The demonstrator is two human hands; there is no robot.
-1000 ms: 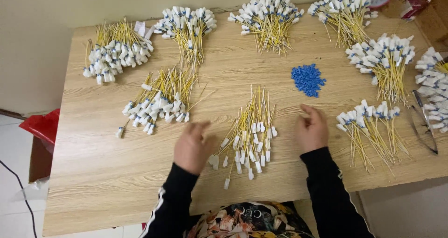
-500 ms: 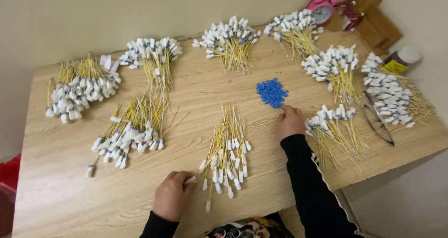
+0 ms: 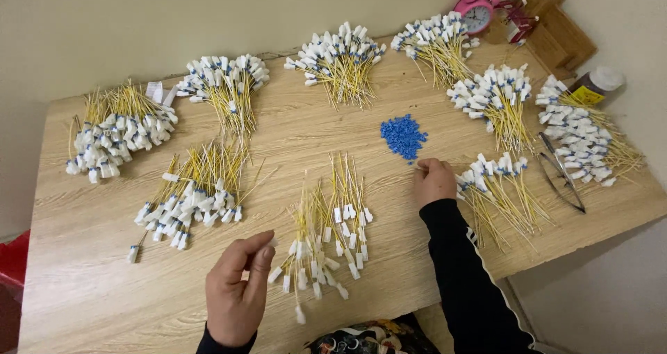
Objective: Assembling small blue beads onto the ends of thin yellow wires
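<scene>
Reaching right hand, fingers curled, to blue caps; left hand pinching a white-tipped yellow cable; capping needs alignment.

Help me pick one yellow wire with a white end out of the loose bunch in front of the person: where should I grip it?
Judging by the loose bunch, grip a white connector end, coming from the near edge: those ends fan out separately toward the person, while the yellow strands overlap farther up.
</scene>
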